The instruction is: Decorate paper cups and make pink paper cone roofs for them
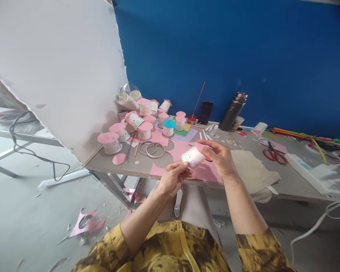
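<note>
Small white paper cup with coloured drawings and pink paper top is tilted above the flat pink paper sheet on the grey bench; fingers of the left hand pinch its plain end, fingers of the right hand pinch its pink end. Likely light, thin-walled, easily dented; best held gently by the white wall.

No readable text — too blurred, perhaps.
</note>
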`<state>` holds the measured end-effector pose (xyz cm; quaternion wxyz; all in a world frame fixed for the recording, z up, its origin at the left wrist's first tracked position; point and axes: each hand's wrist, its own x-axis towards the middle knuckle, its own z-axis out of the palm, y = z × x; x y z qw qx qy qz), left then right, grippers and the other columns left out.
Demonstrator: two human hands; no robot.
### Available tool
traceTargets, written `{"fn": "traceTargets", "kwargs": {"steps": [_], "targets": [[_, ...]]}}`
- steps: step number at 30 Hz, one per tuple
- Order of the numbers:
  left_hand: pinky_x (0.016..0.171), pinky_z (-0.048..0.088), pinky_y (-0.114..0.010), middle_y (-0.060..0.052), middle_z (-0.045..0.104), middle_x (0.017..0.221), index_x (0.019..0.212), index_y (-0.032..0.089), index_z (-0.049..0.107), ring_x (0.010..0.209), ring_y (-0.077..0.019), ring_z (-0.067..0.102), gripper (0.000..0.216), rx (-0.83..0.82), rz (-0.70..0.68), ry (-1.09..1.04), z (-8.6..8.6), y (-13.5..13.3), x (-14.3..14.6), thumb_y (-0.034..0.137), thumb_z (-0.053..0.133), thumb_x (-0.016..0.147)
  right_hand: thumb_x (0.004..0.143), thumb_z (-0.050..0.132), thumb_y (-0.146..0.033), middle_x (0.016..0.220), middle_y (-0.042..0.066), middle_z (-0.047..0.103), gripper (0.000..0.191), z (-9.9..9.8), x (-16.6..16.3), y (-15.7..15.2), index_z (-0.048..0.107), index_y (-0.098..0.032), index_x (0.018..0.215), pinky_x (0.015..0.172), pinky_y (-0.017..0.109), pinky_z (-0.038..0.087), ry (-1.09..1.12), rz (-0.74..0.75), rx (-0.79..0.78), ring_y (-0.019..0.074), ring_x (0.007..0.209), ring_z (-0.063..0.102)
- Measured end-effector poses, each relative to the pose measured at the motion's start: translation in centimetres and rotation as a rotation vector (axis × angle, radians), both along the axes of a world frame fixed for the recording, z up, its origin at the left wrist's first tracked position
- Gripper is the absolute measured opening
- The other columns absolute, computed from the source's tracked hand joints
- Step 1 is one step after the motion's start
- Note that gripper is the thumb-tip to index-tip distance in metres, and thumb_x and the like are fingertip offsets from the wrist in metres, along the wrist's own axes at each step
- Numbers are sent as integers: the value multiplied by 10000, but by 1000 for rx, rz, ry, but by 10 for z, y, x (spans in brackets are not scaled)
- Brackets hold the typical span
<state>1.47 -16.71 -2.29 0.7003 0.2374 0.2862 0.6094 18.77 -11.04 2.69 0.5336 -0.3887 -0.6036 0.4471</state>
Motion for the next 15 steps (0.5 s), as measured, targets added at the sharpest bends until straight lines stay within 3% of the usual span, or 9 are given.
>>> {"fn": "traceTargets", "kwargs": {"steps": [3, 9, 15], "targets": [[597, 541, -219, -65, 710, 614, 710, 92, 724, 552, -121, 652, 360, -14, -3, -1, -3, 5, 0, 324, 974, 593, 748, 854, -546, 902, 63, 794, 445, -5, 0, 6, 830, -216, 1046, 645, 298, 550, -73, -14, -12, 238, 825, 704], [606, 555, -210, -34, 702, 669, 755, 99, 729, 615, -112, 657, 315, -43, 4, -27, -5, 16, 3, 276, 955, 624, 746, 846, -589, 1242, 81, 757, 528, -9, 2, 16, 801, -247, 1145, 723, 309, 597, 83, -11, -33, 285, 1081, 701], [605, 558, -214, -42, 702, 672, 755, 97, 723, 623, -118, 658, 293, -40, -19, -87, -5, 17, 7, 248, 947, 642, 746, 864, -563, 1088, 75, 803, 502, -14, 1, 12, 813, -225, 1113, 846, 358, 568, 70, 26, -48, 278, 989, 731]]}}
